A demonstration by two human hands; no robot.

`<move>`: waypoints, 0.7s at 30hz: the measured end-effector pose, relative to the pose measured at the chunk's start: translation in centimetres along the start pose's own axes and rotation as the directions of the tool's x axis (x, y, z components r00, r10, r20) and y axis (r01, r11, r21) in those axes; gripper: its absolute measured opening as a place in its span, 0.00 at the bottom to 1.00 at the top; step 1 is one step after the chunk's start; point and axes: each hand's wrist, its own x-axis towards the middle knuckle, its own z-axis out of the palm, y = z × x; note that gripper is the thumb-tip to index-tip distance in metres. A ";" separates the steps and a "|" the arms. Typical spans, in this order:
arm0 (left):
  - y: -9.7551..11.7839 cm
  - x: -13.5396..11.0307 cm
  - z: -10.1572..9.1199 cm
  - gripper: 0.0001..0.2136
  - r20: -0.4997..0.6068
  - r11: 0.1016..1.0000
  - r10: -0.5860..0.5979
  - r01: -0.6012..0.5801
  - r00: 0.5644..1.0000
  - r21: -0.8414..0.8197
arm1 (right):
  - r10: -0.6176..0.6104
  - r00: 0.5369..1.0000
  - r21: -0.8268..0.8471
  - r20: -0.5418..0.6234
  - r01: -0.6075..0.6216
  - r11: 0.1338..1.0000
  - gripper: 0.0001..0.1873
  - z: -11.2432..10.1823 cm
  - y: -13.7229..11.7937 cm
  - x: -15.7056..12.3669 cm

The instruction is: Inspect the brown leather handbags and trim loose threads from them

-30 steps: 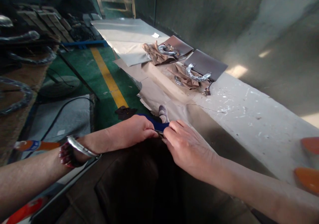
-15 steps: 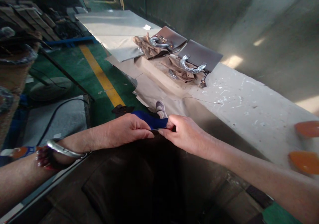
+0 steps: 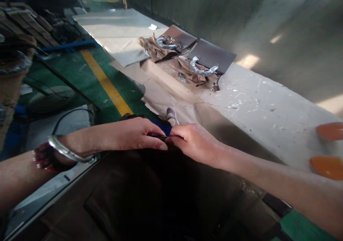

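Observation:
My left hand (image 3: 131, 135) and my right hand (image 3: 195, 144) meet fingertip to fingertip at the far edge of a large dark brown leather piece (image 3: 150, 194) that fills the lower middle of the view. Both hands are closed in a pinch on that thin edge. A silver bangle (image 3: 66, 151) circles my left wrist. Just beyond the fingers show a blue trouser leg (image 3: 163, 126) and a grey shoe (image 3: 171, 115). The pinched spot itself lies in shadow.
Two brown handbags (image 3: 177, 39) (image 3: 211, 55) with wrapped handles lie on crumpled paper on the long paper-covered bench (image 3: 254, 105). Orange rounded objects (image 3: 328, 164) sit at the right edge. To the left is green floor with a yellow line (image 3: 107, 84) and a black cable (image 3: 72, 114).
My right hand has gone from lying flat on the leather to a pinch at its edge, close against my left hand. The view has shifted slightly down and to the right.

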 end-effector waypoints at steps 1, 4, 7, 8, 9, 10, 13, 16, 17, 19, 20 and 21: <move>0.2 0.2 0.0 0.13 0.016 1.000 0.022 -0.022 1.000 0.019 | 0.004 1.000 -0.005 0.001 -0.004 1.000 0.13 -0.1 -0.2 0.0; 0.1 0.9 0.3 0.13 0.067 0.998 0.061 -0.061 0.996 0.000 | 0.033 0.999 0.020 0.013 -0.033 0.999 0.16 -0.3 -0.3 0.0; -0.5 1.1 0.7 0.13 0.071 0.994 0.097 -0.093 0.993 -0.066 | 0.069 0.996 0.073 0.049 -0.073 0.995 0.21 -0.5 0.2 0.1; -0.7 1.1 0.7 0.13 0.067 0.993 0.102 -0.097 0.993 -0.074 | 0.079 0.995 0.083 0.064 -0.085 0.993 0.21 -0.6 0.4 0.1; -0.9 1.0 0.8 0.13 0.064 0.993 0.100 -0.095 0.993 -0.075 | 0.089 0.993 0.083 0.077 -0.096 0.992 0.22 -0.7 0.5 0.1; -1.0 1.0 0.8 0.13 0.062 0.994 0.090 -0.086 0.994 -0.073 | 0.096 0.992 0.074 0.086 -0.103 0.992 0.22 -0.8 0.7 0.0; -1.1 1.0 0.8 0.14 0.055 0.996 0.046 -0.042 0.997 -0.073 | 0.096 0.988 0.034 0.119 -0.101 0.994 0.21 -1.0 1.1 -0.1; -1.2 1.3 0.9 0.14 0.050 0.997 0.041 -0.037 0.998 -0.074 | 0.032 0.984 0.041 0.173 -0.040 0.998 0.18 -1.0 1.5 -0.2; -1.2 1.4 0.9 0.14 0.053 0.997 0.039 -0.035 0.998 -0.075 | 0.003 0.984 0.048 0.179 -0.012 0.999 0.16 -0.9 1.6 -0.2; -1.2 1.5 1.0 0.14 0.066 0.996 0.035 -0.030 0.997 -0.087 | -0.031 0.985 0.039 0.167 0.025 0.999 0.14 -0.8 1.7 -0.2; -1.1 1.5 1.0 0.15 0.073 0.994 0.045 -0.038 0.996 -0.102 | -0.027 0.988 0.018 0.155 0.025 1.000 0.14 -0.7 1.7 -0.2; -1.1 1.6 1.0 0.15 0.079 0.992 0.061 -0.052 0.995 -0.119 | -0.013 0.989 -0.013 0.144 0.015 1.000 0.14 -0.7 1.5 -0.2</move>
